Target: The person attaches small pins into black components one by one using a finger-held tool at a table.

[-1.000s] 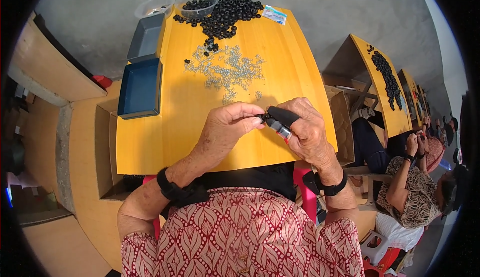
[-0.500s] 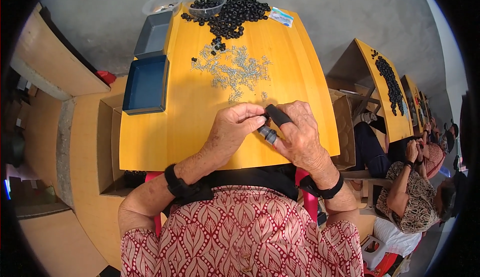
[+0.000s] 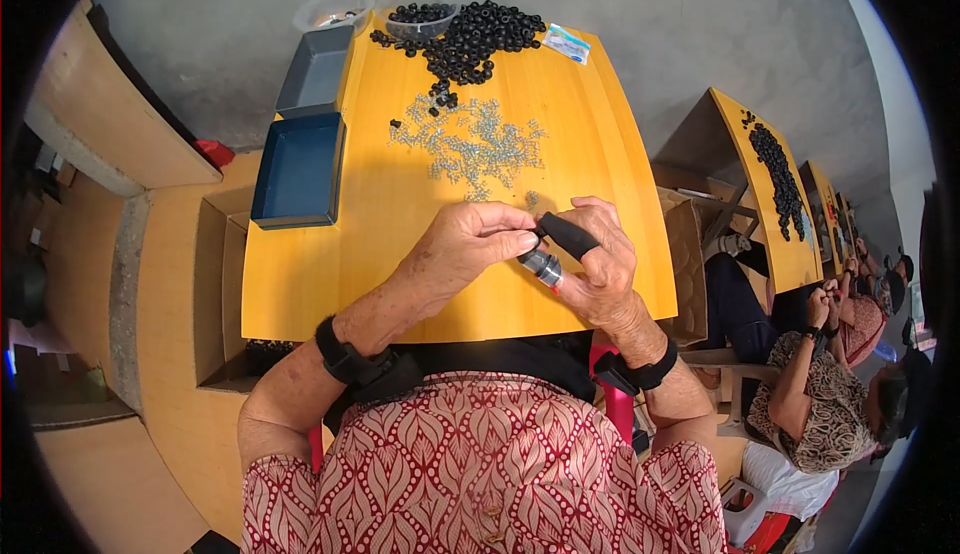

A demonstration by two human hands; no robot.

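Note:
Over the near part of the yellow table (image 3: 370,284), my two hands meet fingertip to fingertip. My left hand (image 3: 450,254) is closed, thumb and forefinger pinching a small black piece (image 3: 537,237), mostly hidden by the fingers. From the other side my right hand (image 3: 610,274) closes on the same spot. Its forefinger wears a black sleeve (image 3: 568,236), and dark and clear tape (image 3: 541,266) wraps its thumb. Beyond the hands spread many tiny silvery metal pieces (image 3: 485,144). Farther back lies a heap of black ring-like parts (image 3: 490,39).
Two open trays, one dark blue (image 3: 298,172) and one grey (image 3: 315,72), line the left edge. Clear plastic bowls (image 3: 422,27) and a small packet (image 3: 567,44) sit at the far end. Cardboard boxes (image 3: 215,294) flank the table. A co-worker (image 3: 815,404) sits at another table, right.
The view has shifted slightly. My right fingers have turned a little around the piece, and the taped thumb shows more. Both hands stay together at the same place.

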